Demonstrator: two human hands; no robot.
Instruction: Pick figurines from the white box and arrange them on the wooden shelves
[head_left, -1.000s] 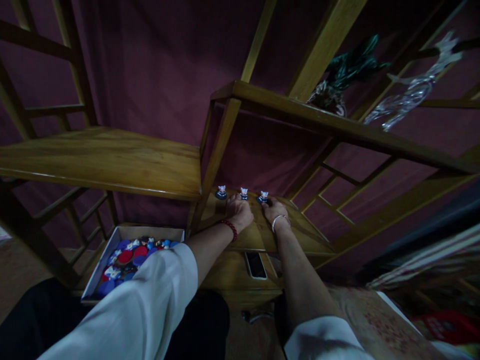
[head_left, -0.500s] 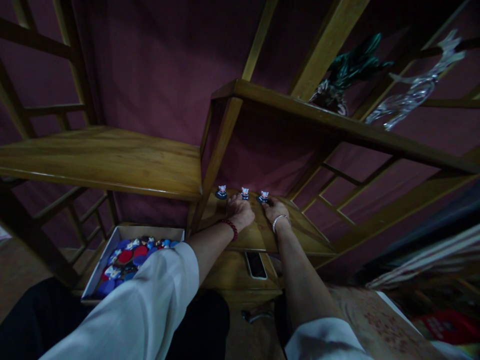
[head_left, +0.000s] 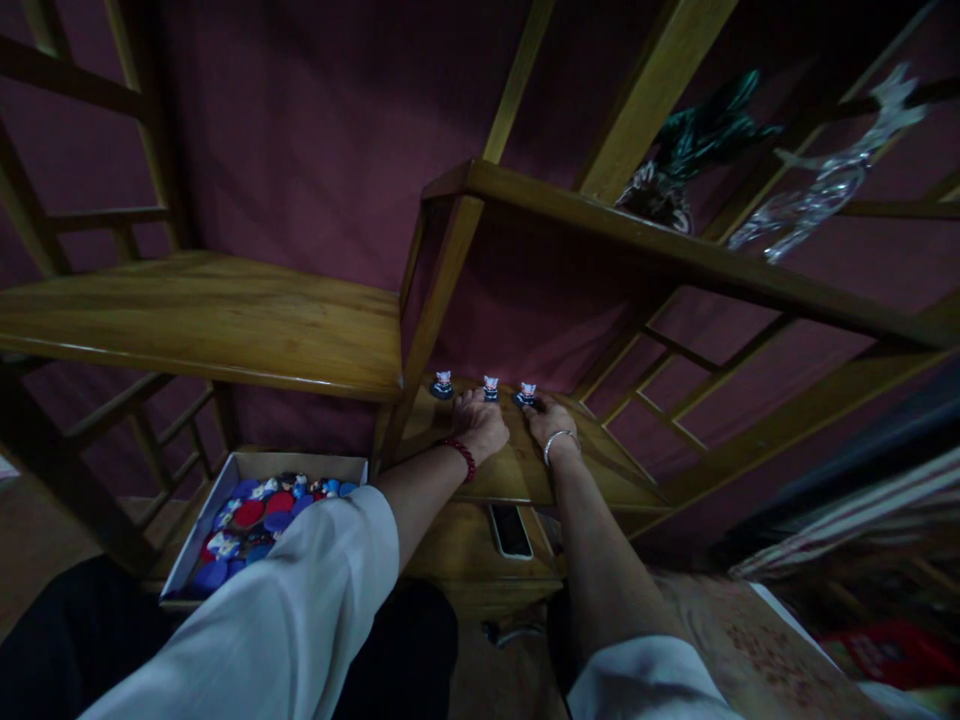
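Three small figurines with pale, eared heads and dark round bases stand in a row at the back of a low wooden shelf (head_left: 517,470). My left hand (head_left: 480,424), with a red bead bracelet at the wrist, is closed at the base of the middle figurine (head_left: 490,386). Beside it, the left figurine (head_left: 442,384) stands untouched. At the base of the right figurine (head_left: 527,393), my right hand (head_left: 551,422) has its fingers pinched; a silver bangle circles that wrist. The fingertips of both hands are partly hidden.
A white box (head_left: 187,535) of red, blue and white figurines sits low on the left. Below the shelf lies a phone (head_left: 511,530). Overhead, an upper shelf (head_left: 570,220) carries a green ornament (head_left: 709,125) and a clear deer figure (head_left: 832,180). A wooden post (head_left: 439,310) rises left of my hands.
The middle figurine sits very slightly lower beside my left hand. Both hands otherwise keep their places, and the view has shifted only a little.
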